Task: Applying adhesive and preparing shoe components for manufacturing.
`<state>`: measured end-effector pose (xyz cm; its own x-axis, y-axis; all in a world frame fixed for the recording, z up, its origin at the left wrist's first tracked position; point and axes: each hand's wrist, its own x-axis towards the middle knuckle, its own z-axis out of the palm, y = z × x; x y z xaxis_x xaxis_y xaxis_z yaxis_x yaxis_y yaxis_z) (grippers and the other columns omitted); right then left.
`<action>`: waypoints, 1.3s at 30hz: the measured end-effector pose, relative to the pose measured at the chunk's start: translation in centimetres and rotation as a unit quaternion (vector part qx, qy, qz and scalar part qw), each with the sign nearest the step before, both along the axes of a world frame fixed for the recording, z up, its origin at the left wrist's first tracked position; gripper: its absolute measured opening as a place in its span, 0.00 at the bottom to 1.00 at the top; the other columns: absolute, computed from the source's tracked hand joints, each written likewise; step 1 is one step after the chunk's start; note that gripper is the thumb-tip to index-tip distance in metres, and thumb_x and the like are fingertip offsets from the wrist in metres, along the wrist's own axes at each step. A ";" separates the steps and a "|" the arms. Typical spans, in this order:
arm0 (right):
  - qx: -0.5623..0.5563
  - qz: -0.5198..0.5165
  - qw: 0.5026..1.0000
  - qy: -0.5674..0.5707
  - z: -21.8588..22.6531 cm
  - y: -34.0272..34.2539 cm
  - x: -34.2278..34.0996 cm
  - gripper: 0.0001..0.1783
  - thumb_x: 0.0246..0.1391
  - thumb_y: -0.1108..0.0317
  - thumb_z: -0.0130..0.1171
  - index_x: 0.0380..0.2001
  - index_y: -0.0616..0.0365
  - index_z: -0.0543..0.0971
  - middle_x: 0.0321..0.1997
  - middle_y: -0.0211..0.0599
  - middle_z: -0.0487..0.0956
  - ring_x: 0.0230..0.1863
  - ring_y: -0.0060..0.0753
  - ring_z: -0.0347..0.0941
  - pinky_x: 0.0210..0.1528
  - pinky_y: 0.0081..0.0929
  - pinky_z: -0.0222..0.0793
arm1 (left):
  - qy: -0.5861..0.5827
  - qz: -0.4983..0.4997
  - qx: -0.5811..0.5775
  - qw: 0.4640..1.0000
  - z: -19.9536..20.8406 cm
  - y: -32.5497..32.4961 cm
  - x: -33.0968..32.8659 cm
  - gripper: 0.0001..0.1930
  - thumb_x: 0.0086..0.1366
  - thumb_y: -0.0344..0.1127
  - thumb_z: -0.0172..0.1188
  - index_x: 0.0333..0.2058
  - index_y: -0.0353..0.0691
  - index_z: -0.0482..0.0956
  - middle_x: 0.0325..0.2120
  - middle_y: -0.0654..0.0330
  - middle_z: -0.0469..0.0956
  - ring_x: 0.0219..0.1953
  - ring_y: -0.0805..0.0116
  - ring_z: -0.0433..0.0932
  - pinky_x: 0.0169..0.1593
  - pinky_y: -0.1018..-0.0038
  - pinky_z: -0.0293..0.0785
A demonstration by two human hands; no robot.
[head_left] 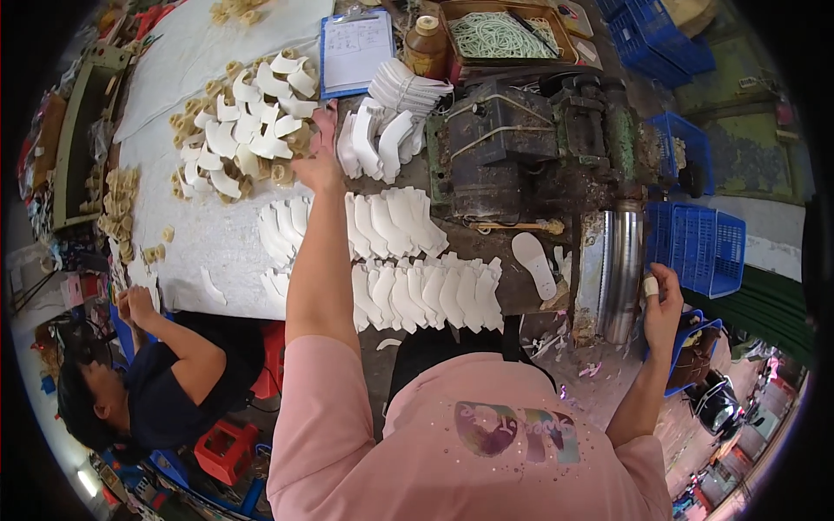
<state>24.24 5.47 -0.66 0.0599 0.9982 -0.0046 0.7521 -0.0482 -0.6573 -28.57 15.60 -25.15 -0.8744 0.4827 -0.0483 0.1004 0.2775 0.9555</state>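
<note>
White curved pieces (221, 137) lie heaped among tan rolls (282, 174) on the tabletop (184, 265), and the person's left hand (314, 169) reaches to the right edge of that heap, beside a pink item (324, 128); its fingers are partly hidden, so I cannot tell whether they grip anything. The right hand (665, 304) is held just beside a shiny metal roller (622, 269), fingers bent, with a small tan thing (651, 285) at a fingertip; whether it is worn or pinched I cannot tell. Under and beside the left forearm, more white pieces lie overlapped in two rows, an upper row (395, 223) and a lower row (417, 291) along the near edge. Beyond the upper row stands a stack of white pieces (382, 139), with a blue clipboard (356, 52) and a brown bottle (426, 48) farther back. A grimy machine (495, 148) sits to the right of the stack, and a white sole-shaped piece (532, 263) lies near the roller. At left, a co-worker (178, 373) in a dark top has both hands raised near the tabletop.
</note>
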 end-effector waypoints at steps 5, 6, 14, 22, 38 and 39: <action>-0.022 -0.020 0.999 -0.036 -0.3 -0.7 0.8 0.10 0.54 0.73 0.51 0.39 0.64 0.73 0.37 0.36 0.75 0.40 0.29 0.70 0.46 0.24 0.65 | -0.009 0.100 -0.052 0.994 1.5 0.9 2.0 0.25 0.49 0.31 0.62 0.44 0.27 0.63 0.41 0.43 0.74 0.43 0.50 0.75 0.50 0.65 0.69; -0.023 -0.022 0.999 -0.037 -0.2 -0.7 0.6 0.10 0.54 0.73 0.51 0.39 0.64 0.73 0.37 0.36 0.75 0.40 0.29 0.70 0.46 0.24 0.65 | 0.026 0.106 -0.075 0.991 1.7 0.8 2.2 0.26 0.48 0.30 0.62 0.45 0.27 0.62 0.39 0.44 0.75 0.41 0.51 0.76 0.48 0.66 0.70; -0.013 -0.040 0.997 -0.060 0.7 -0.7 -0.1 0.11 0.54 0.73 0.51 0.41 0.64 0.74 0.38 0.36 0.75 0.39 0.28 0.70 0.46 0.24 0.64 | 0.136 0.002 -0.137 0.981 2.4 0.4 2.5 0.06 0.51 0.29 0.60 0.28 0.34 0.74 0.24 0.56 0.77 0.28 0.63 0.76 0.36 0.69 0.71; -0.014 -0.053 0.997 -0.055 0.6 -0.8 0.5 0.11 0.55 0.72 0.51 0.41 0.65 0.73 0.37 0.36 0.75 0.39 0.27 0.70 0.46 0.24 0.64 | 0.163 0.001 0.027 0.986 5.4 -0.8 4.3 0.05 0.52 0.28 0.60 0.28 0.37 0.75 0.20 0.60 0.72 0.22 0.65 0.70 0.33 0.72 0.69; -0.007 -0.030 0.996 -0.089 0.4 -1.0 0.8 0.12 0.57 0.67 0.51 0.41 0.63 0.73 0.36 0.38 0.76 0.39 0.31 0.72 0.45 0.26 0.66 | 0.088 -0.124 -0.101 0.983 2.4 0.2 4.5 0.15 0.55 0.37 0.62 0.35 0.30 0.77 0.31 0.56 0.78 0.29 0.68 0.75 0.34 0.71 0.70; -0.007 -0.032 0.995 -0.090 0.3 -1.0 1.0 0.12 0.57 0.67 0.51 0.41 0.63 0.73 0.36 0.38 0.76 0.39 0.31 0.72 0.45 0.26 0.66 | 0.087 -0.126 -0.101 0.983 2.4 0.4 4.2 0.15 0.55 0.37 0.62 0.35 0.30 0.77 0.31 0.56 0.78 0.29 0.68 0.75 0.34 0.71 0.70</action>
<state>25.24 4.45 -0.35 0.1250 0.9922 -0.0016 0.8531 -0.1083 -0.5103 -24.33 16.00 -22.70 -0.7312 0.6817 -0.0256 0.3472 0.4042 0.8462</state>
